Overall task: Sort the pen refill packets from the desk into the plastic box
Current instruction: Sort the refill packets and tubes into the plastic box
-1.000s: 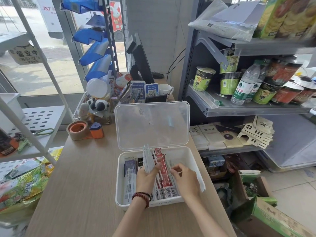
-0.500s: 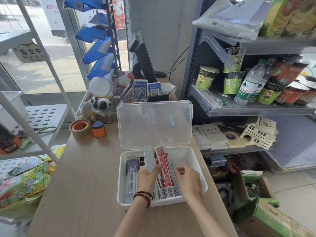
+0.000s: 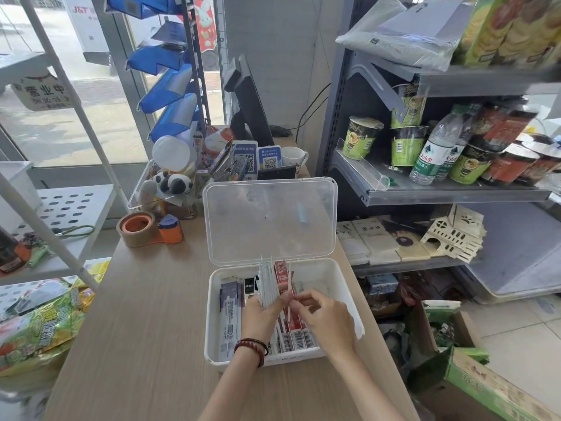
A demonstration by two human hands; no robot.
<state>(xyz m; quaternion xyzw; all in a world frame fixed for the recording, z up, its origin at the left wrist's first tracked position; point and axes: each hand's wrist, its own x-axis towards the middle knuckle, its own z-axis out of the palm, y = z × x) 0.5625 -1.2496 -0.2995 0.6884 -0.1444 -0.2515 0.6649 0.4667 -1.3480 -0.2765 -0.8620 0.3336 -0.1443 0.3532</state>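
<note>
White translucent refill packets are gripped upright in the clear plastic box by the left hand; a red-labelled packet is pinched by the right hand.

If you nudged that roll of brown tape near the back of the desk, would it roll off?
Probably not. The tape roll lies flat on its side on the desk, so a push would more likely slide it than roll it. It looks thick with tape, so likely fairly heavy for its size. The orange dispenser right beside it might move along with it.
</note>
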